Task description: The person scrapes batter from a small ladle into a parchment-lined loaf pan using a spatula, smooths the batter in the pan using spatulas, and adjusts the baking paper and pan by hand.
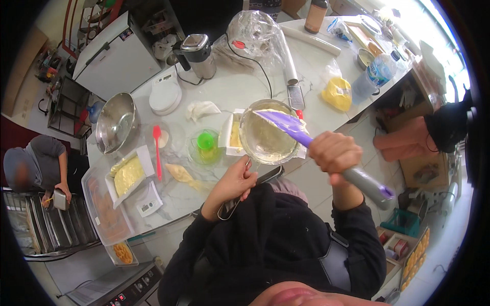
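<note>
My left hand (pixel 234 184) is closed round the thin metal handle of a round metal pot (pixel 270 148), which is tilted over a white-lined rectangular tin (pixel 226 136) with pale yellow batter inside. The pot partly covers the tin. Creamy batter clings to the inner wall and rim of the pot. In my right hand (pixel 336 154) is a large spatula with a purple blade (pixel 288 125) and grey handle; its blade reaches over the pot's mouth, smeared with batter. Left of the tin stands a green cup (pixel 206 142).
On the marble table are a second lined tin of batter (pixel 127 176) on a scale, a red spatula (pixel 157 153), a piping bag (pixel 181 175), a steel bowl (pixel 117 124), a grater (pixel 295 98) and a yellow bag (pixel 337 94). Another person (pixel 46 158) holds a tin at left.
</note>
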{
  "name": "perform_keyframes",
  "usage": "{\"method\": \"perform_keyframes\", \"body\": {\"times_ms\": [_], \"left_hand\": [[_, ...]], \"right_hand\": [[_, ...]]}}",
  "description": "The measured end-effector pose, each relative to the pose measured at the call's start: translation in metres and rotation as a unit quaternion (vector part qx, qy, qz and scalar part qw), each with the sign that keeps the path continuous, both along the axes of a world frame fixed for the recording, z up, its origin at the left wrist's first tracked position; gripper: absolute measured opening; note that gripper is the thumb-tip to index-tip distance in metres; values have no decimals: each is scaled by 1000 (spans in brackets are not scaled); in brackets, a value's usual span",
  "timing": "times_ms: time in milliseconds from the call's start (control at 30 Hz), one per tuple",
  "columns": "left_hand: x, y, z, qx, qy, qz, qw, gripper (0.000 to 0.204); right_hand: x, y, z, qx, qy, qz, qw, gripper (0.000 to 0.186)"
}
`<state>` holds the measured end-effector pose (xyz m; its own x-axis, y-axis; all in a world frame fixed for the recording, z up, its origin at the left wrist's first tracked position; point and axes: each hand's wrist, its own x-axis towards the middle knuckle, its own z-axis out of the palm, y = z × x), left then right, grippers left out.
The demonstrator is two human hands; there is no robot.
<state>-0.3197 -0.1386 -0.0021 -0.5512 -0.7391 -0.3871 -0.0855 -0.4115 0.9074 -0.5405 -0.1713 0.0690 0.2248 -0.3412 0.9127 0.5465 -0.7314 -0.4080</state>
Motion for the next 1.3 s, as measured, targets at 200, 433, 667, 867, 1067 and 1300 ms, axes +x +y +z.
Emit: {"method": "perform_keyframes", "body": {"times_ms": [200, 433, 667, 867, 1067, 1300], "left_hand": [[-3, -6, 5, -43, -36, 60, 997, 27], [-23, -5, 5, -58, -67, 71, 994, 19], [-13, -13, 0, -39, -65, 89, 993, 27], [-10, -11, 1, -23, -3, 40, 999, 19], [-17, -6, 11, -34, -49, 24, 998, 19], [-4, -22, 9, -45, -27, 36, 998, 18]], "right_hand": [[18, 28, -20, -22, 182, -41, 982, 36], [36, 40, -28, 53, -96, -84, 990, 31], [17, 32, -30, -17, 23, 71, 997, 35], [-5, 16, -12, -63, 101, -18, 993, 34], [22, 9, -39, 97, -135, -94, 982, 40], [-12, 19, -17, 90, -124, 47, 987, 43]]}}
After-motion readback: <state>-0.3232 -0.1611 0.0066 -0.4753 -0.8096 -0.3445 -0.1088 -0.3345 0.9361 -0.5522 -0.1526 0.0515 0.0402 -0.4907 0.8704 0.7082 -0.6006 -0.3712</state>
